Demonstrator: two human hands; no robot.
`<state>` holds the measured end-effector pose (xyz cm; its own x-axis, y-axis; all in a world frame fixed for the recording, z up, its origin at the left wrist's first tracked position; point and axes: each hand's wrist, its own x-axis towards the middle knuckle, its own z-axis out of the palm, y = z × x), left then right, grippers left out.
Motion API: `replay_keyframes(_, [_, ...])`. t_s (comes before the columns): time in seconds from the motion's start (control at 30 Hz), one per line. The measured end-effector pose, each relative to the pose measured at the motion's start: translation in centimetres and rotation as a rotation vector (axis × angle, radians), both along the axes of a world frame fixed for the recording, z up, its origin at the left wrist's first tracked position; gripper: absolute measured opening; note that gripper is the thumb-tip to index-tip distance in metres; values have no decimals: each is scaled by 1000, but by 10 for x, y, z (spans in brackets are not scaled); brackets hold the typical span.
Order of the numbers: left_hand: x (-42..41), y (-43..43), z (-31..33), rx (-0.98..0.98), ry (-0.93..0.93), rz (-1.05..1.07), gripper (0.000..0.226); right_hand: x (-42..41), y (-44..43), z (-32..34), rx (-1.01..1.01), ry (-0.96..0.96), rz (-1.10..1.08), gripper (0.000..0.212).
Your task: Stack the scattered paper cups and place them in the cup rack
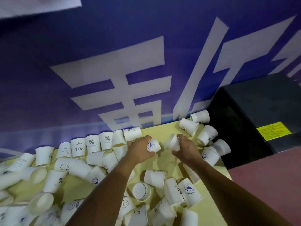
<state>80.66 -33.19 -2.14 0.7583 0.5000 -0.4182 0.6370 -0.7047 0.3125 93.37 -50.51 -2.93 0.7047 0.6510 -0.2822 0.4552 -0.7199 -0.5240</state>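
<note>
Blue banner (114,62) stands behind. Black box (260,111) sits at right. Yellow table (159,131) carries scattered cups (154,178), many on their sides. Left hand (140,150) grips a logo cup (154,145); right hand (187,149) grips a plain cup (171,142). The two held cups are near each other but apart.

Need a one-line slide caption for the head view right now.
Left hand holds a blue-logo cup, right hand holds a white cup, at a yellow table strewn with scattered paper cups.
</note>
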Motion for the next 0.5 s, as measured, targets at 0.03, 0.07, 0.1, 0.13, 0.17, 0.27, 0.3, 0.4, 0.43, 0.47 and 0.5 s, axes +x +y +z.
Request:
replay_keyframes(0.03, [-7, 2, 7, 12, -16, 11, 69, -4, 2, 6, 27, -12, 9, 63])
replay_keyframes(0.07, [-15, 5, 15, 25, -32, 23, 68, -8, 4, 12, 48, -20, 19, 62])
replay_keyframes(0.1, [-23, 7, 23, 35, -49, 41, 68, -13, 7, 19, 67, -23, 29, 61])
replay_keyframes(0.13, [-34, 9, 31, 42, -67, 66, 68, -19, 11, 25, 85, -22, 41, 60])
replay_keyframes(0.17, [-45, 12, 40, 44, -85, 94, 69, -27, 16, 31, 99, -23, 55, 58])
replay_keyframes(0.27, [-87, 21, 62, 40, -114, 175, 69, -58, 35, 44, 117, -37, 131, 57])
replay_keyframes(0.3, [-104, 25, 69, 49, -113, 202, 69, -71, 43, 49, 124, -33, 157, 57])
replay_keyframes(0.4, [-159, 40, 86, 62, -115, 313, 70, -111, 73, 62, 135, -37, 266, 56])
replay_keyframes(0.43, [-177, 46, 91, 69, -125, 350, 72, -126, 83, 66, 128, -40, 306, 57])
replay_keyframes(0.47, [-197, 52, 95, 77, -138, 387, 74, -140, 94, 71, 122, -43, 342, 58])
replay_keyframes(0.5, [-217, 58, 99, 82, -151, 423, 74, -156, 106, 76, 120, -46, 373, 60])
